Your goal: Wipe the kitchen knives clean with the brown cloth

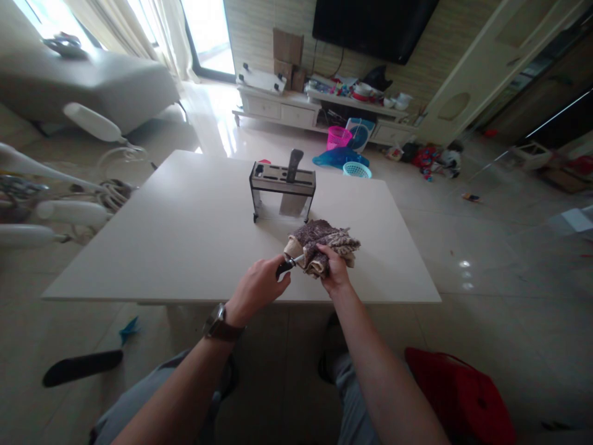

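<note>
- One white table (194, 241), plain top, filling the middle of the view.
- One knife rack (277, 179), upright on the table beyond the hands, black-edged, open between its legs; it stands just past the cloth, in the way on the far side.
- One large knife (294, 162), dark handle up, its wide blade hanging down through a slot of the rack.
- One pink basket (339, 137), one blue plastic bag (337, 157) and one pale blue basket (356, 170), on the floor past the far edge.
- One low white cabinet (296, 115) against the wall, crowded with boxes and bowls; one black television (370, 28) above.
- One red item (458, 395), on the near right, kind not clear.
- One left hand (262, 283), a watch (215, 322) on its wrist, fingers curled closed about the black handle of a small knife (286, 266).
- The small knife: held above the near part of the table, blade pointing into the cloth's left side, a short pale length showing, the rest hidden.
- One right hand (335, 272), pinching the cloth from the right, thumb on top, fingers mostly hidden beneath.
- One cloth (319, 233), brown and beige, bunched in folds, in front of the rack.
</note>
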`<state>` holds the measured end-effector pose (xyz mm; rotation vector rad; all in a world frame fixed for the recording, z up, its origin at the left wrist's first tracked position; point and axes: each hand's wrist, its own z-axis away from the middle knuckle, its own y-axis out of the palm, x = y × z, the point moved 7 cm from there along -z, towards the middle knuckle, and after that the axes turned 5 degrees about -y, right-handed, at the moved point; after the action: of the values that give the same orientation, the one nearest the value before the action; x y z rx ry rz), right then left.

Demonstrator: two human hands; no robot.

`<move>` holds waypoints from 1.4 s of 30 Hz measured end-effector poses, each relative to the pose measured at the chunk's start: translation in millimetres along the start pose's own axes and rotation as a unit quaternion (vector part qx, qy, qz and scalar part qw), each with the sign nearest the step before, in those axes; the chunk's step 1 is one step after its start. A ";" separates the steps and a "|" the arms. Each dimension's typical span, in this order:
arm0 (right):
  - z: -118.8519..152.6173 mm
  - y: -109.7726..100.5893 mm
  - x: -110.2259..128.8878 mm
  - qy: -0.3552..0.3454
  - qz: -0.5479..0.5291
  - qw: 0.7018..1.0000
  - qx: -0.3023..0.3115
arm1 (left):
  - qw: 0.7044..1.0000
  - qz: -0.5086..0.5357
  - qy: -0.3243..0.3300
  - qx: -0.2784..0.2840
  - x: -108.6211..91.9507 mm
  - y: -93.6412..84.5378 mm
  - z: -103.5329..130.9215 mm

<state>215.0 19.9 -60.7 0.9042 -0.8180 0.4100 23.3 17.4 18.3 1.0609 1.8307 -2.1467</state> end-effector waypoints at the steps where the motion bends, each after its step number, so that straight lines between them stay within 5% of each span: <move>1: 0.8 0.8 0.2 0.001 0.000 1.000 0.001 | 1.000 -0.001 0.000 0.002 -0.4 -0.1 -0.1; 42: 16.8 17.4 3.9 -0.039 0.026 0.999 0.021 | 0.999 0.038 0.004 -0.001 1.2 1.4 -2.1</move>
<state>199.1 16.0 -42.6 0.9438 -0.9089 0.4413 23.9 19.4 16.4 1.1212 1.7670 -2.1006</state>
